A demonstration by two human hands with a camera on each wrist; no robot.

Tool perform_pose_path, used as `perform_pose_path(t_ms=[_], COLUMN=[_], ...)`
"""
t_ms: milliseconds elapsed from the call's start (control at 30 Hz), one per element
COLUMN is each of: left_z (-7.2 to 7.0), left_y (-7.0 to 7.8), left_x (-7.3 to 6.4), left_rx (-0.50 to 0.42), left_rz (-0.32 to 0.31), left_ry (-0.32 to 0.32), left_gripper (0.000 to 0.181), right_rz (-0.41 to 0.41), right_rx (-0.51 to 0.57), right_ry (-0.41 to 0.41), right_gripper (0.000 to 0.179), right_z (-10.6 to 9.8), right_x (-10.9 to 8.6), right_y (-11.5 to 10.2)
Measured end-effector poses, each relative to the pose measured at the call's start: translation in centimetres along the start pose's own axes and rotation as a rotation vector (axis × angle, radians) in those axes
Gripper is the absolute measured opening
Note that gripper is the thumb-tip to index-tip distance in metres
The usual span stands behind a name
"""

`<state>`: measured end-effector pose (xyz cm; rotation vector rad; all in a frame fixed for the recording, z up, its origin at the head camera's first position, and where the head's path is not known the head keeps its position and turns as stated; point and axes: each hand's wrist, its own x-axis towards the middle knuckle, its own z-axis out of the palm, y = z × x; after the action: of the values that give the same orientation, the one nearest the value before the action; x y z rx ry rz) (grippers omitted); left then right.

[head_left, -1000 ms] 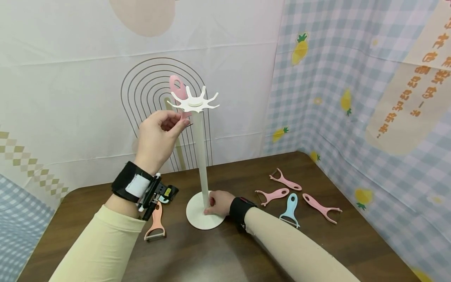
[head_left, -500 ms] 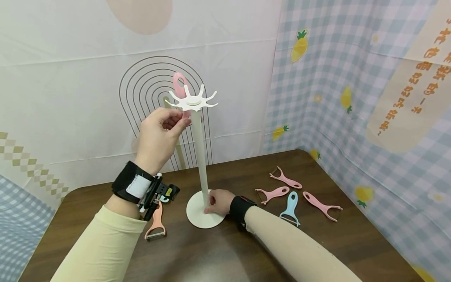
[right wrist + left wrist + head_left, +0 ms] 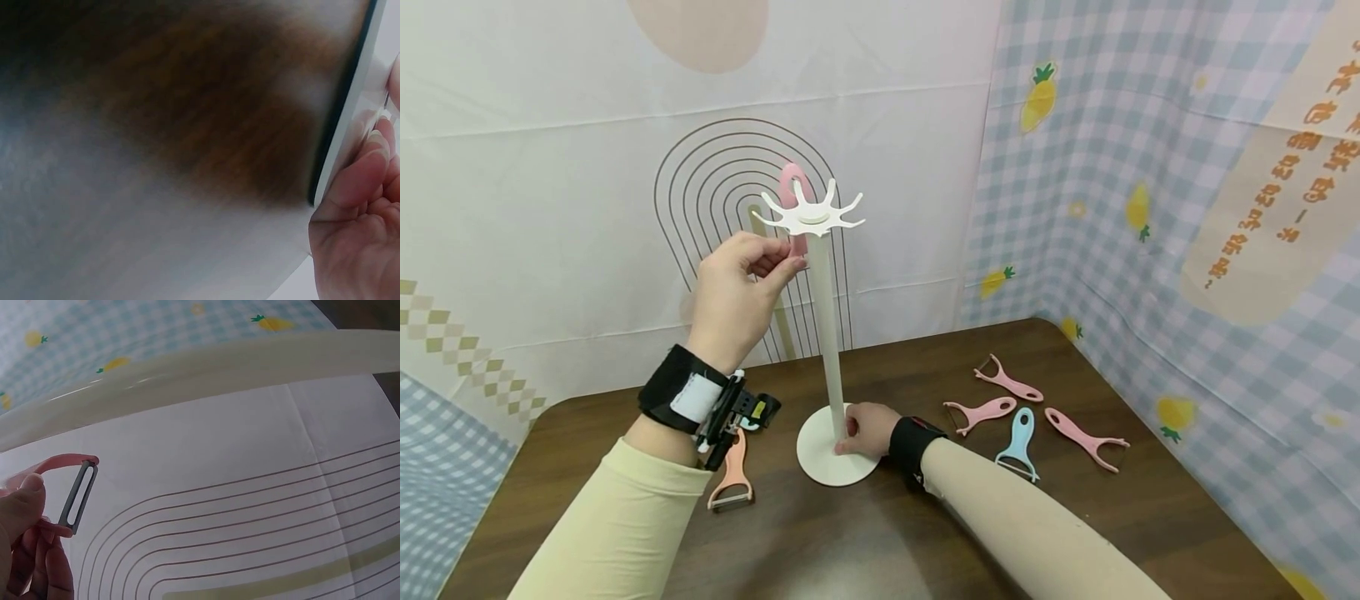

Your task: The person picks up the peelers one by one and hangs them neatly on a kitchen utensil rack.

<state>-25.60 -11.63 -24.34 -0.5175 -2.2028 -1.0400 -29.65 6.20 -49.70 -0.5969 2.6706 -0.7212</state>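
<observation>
My left hand (image 3: 737, 283) pinches a pink peeler (image 3: 797, 243) near its blade end, handle up, behind the top of a white stand (image 3: 826, 333). The handle's hole lines up with one of the hooks on the stand's top; I cannot tell whether the hook passes through it. In the left wrist view, thumb and fingers hold the peeler's forked head, its grey blade (image 3: 79, 497) facing the stand's pole (image 3: 187, 378). Low down, my right hand (image 3: 867, 431) grips the foot of the stand by its round base (image 3: 827, 471). The base edge shows beside the thumb (image 3: 362, 181) in the right wrist view.
On the brown table (image 3: 805, 550), an orange peeler (image 3: 733, 467) lies left of the stand, with a light-blue piece partly hidden behind the wrist camera. Right of it lie a blue peeler (image 3: 1020, 437) and pink peelers (image 3: 1082, 437). Cloth hangs behind and at the right.
The pink peeler's handle has shifted right and, in the last half second, slightly down, bringing its hole to a hook tip. My right hand stays at the base.
</observation>
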Motion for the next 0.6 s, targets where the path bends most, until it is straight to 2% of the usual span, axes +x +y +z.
perform_pose_path(t_ms=[600], left_z=[0.0], left_y=[-1.1], left_x=[-0.9], left_rx=[0.024], left_rz=[0.008], left_ry=[-0.054], left_gripper=[0.017], right_rz=[-0.027], right_rx=[0.002], right_ry=[0.011], right_gripper=[0.037], right_z=[-0.1], right_x=[-0.2], right_y=[-0.1])
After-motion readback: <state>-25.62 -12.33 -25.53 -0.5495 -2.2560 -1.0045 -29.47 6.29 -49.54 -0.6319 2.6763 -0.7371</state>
